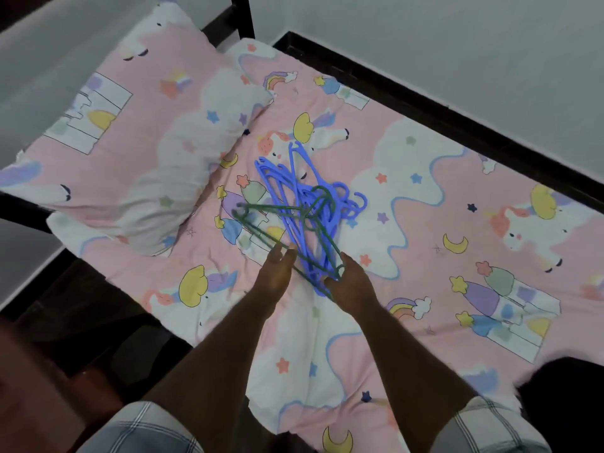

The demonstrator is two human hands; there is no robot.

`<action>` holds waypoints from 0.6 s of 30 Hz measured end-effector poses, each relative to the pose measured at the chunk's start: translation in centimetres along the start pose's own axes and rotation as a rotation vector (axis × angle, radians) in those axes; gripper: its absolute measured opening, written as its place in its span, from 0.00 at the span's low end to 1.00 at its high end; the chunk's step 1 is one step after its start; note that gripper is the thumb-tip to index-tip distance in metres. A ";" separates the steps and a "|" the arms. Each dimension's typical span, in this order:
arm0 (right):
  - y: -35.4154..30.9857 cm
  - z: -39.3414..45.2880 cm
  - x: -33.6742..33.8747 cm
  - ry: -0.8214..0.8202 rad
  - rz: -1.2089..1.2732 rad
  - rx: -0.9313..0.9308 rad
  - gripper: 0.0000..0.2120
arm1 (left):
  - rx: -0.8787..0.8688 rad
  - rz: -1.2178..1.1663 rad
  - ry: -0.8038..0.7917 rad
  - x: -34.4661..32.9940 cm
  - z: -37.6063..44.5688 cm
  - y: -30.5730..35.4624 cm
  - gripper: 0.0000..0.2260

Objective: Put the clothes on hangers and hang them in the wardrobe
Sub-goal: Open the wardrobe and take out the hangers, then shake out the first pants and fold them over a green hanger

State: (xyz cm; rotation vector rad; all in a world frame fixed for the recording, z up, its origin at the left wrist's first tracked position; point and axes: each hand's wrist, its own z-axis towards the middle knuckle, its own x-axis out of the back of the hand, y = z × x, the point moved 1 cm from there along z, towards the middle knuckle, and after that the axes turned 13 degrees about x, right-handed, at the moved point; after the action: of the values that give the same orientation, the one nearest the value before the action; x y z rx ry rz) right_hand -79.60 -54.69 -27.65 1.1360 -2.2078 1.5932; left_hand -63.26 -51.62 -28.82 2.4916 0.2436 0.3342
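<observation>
Right now I see my left hand [276, 273] with fingers nearly straight, their tips touching the green hangers [261, 209]. My right hand [348, 282] curls around the near ends of the tangled blue hangers [302, 197] and a green one. That pile fans out just beyond both hands on the unicorn-print bedsheet [457, 191]. A matching pillow [137, 132] lies farther off, beyond my left hand.
</observation>
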 end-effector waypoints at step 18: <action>-2.9 -14.0 -1.9 0.013 -0.259 0.095 0.34 | -0.158 0.443 -0.015 2.1 -12.6 -4.7 0.32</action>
State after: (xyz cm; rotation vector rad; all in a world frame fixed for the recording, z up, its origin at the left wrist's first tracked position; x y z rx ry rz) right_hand -80.12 -41.92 -20.90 1.3693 -1.9016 1.6020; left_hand -65.45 -40.46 -21.37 2.3707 -0.3353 0.4929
